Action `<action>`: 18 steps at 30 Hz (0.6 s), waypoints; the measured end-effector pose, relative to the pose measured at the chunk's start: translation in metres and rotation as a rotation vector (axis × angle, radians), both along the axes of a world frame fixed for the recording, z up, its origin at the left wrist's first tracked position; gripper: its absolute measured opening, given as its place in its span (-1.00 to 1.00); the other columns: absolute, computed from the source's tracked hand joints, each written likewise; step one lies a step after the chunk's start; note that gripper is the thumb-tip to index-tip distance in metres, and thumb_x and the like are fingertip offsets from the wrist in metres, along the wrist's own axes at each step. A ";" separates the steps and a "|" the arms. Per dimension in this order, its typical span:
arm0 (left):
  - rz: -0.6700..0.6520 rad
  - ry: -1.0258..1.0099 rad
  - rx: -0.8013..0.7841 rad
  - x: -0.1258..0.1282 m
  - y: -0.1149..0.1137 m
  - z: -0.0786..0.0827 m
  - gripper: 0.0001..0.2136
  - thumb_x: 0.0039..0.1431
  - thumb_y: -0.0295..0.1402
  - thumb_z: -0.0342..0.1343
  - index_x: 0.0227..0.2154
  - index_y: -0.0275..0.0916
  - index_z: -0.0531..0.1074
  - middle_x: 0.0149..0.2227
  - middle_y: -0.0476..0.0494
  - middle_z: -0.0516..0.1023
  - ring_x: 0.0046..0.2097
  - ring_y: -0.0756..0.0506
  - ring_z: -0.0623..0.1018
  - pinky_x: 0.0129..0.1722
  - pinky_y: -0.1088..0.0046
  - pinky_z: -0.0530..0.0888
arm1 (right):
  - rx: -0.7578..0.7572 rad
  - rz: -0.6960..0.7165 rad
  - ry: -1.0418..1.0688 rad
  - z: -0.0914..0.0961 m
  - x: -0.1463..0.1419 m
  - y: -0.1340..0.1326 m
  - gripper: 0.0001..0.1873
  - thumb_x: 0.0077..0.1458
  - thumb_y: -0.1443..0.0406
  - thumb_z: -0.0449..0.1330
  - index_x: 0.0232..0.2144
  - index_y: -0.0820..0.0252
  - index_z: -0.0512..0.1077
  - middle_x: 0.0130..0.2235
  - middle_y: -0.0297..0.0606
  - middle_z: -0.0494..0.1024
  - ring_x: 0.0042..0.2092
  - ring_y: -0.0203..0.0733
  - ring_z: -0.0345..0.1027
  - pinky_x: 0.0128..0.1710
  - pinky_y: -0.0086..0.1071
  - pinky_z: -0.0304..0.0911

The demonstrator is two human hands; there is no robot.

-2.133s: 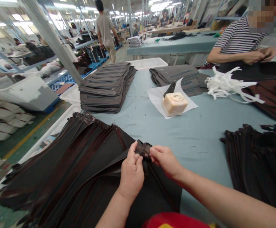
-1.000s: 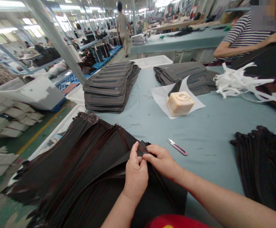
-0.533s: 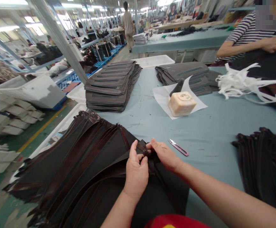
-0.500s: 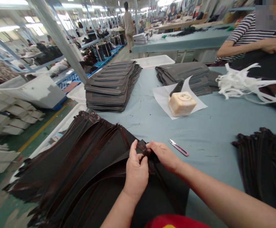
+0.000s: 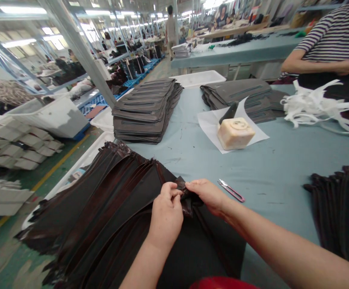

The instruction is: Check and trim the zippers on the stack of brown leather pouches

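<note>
A black fabric panel (image 5: 213, 241) with dark brown shiny edging lies in front of me. My left hand (image 5: 167, 212) pinches its gathered upper edge, fingers curled in. Close by on the right, my right hand (image 5: 206, 194) grips the same bunched edge between thumb and fingers; the fingertips are partly hidden behind the cloth. To the left fans a thick pile of similar black panels (image 5: 87, 208). Thread snips (image 5: 231, 190) with a pink handle rest on the table, just beyond my right hand.
On the blue-covered table (image 5: 273, 168) stand stacked grey pieces (image 5: 144, 110), more grey pieces (image 5: 243, 94), a cream block (image 5: 236, 133) on white paper, white strips (image 5: 319, 102) and another dark pile (image 5: 339, 212). A co-worker in a striped shirt (image 5: 333, 40) is at the right.
My left hand's raised index finger has curled down onto the cloth edge, and the hand has turned inward. The view has shifted slightly left. The co-worker's arm has moved lower.
</note>
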State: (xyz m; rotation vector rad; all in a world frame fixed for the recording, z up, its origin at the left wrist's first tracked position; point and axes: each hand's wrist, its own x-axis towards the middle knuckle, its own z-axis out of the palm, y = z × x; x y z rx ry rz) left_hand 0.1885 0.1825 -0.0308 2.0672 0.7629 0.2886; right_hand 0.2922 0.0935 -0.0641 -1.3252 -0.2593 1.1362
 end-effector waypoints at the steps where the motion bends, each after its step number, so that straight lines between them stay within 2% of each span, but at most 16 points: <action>1: 0.003 -0.005 -0.001 0.000 -0.001 -0.002 -0.80 0.03 -0.49 -0.06 -0.23 -0.20 0.26 -0.35 -0.04 0.53 -0.26 -0.03 0.50 -0.22 0.44 0.36 | -0.009 -0.001 0.014 0.000 0.000 0.000 -0.66 -0.19 0.09 0.20 -0.59 0.32 0.40 -0.59 -0.32 0.43 -0.54 -0.35 0.18 -0.52 -0.46 0.05; 4: 0.006 -0.021 -0.019 -0.003 -0.005 -0.004 -0.81 0.04 -0.47 -0.06 -0.25 -0.20 0.29 -0.37 -0.04 0.53 -0.28 -0.02 0.50 -0.23 0.44 0.37 | -0.006 0.000 0.047 -0.002 0.001 -0.001 -0.64 -0.20 0.08 0.21 -0.59 0.32 0.41 -0.58 -0.31 0.44 -0.54 -0.35 0.18 -0.50 -0.45 0.06; 7: 0.047 -0.051 -0.013 -0.006 0.002 0.003 -0.86 0.06 -0.41 -0.06 -0.30 -0.20 0.32 -0.43 -0.02 0.52 -0.35 -0.03 0.51 -0.30 0.45 0.40 | 0.017 -0.005 0.070 -0.003 0.001 -0.002 -0.64 -0.21 0.07 0.22 -0.59 0.30 0.39 -0.58 -0.32 0.43 -0.52 -0.33 0.20 -0.46 -0.43 0.09; 10: 0.136 -0.045 0.179 -0.004 0.030 0.011 -0.85 0.06 -0.35 -0.05 -0.30 -0.20 0.34 -0.41 -0.03 0.51 -0.36 -0.03 0.51 -0.29 0.45 0.40 | 0.049 0.037 0.058 -0.001 0.000 -0.004 -0.63 -0.18 0.05 0.18 -0.57 0.29 0.38 -0.57 -0.33 0.42 -0.47 -0.29 0.23 -0.39 -0.41 0.12; 12: 0.131 0.066 0.409 -0.001 0.055 0.011 -0.83 0.06 -0.36 -0.05 -0.29 -0.21 0.37 -0.31 -0.09 0.50 -0.25 -0.07 0.48 -0.18 0.41 0.36 | 0.041 0.101 -0.029 0.001 -0.003 -0.004 -0.64 -0.14 0.06 0.16 -0.54 0.29 0.38 -0.54 -0.33 0.42 -0.44 -0.28 0.24 -0.37 -0.42 0.13; 14: 0.053 0.274 0.567 -0.001 0.076 0.005 -0.81 0.03 -0.39 -0.03 -0.28 -0.24 0.38 -0.22 -0.16 0.47 -0.14 -0.11 0.43 -0.08 0.38 0.29 | -0.002 0.161 -0.162 0.002 -0.007 -0.005 -0.68 -0.11 0.09 0.15 -0.52 0.28 0.39 -0.52 -0.34 0.42 -0.44 -0.29 0.23 -0.39 -0.44 0.12; 16: 0.015 0.427 0.596 -0.001 0.089 -0.005 -0.78 -0.01 -0.37 0.02 -0.25 -0.27 0.37 -0.21 -0.21 0.43 -0.11 -0.15 0.40 -0.09 0.37 0.28 | -0.044 0.207 -0.275 0.001 -0.011 -0.005 -0.71 -0.09 0.12 0.14 -0.51 0.27 0.38 -0.52 -0.36 0.40 -0.44 -0.29 0.21 -0.42 -0.45 0.11; 18: 0.035 0.463 0.593 -0.002 0.091 -0.016 -0.72 -0.05 -0.34 0.07 -0.22 -0.28 0.34 -0.21 -0.22 0.41 -0.11 -0.16 0.38 -0.11 0.39 0.28 | -0.078 0.224 -0.359 0.000 -0.013 -0.004 -0.70 -0.07 0.11 0.11 -0.57 0.26 0.36 -0.55 -0.36 0.36 -0.46 -0.29 0.18 -0.45 -0.46 0.09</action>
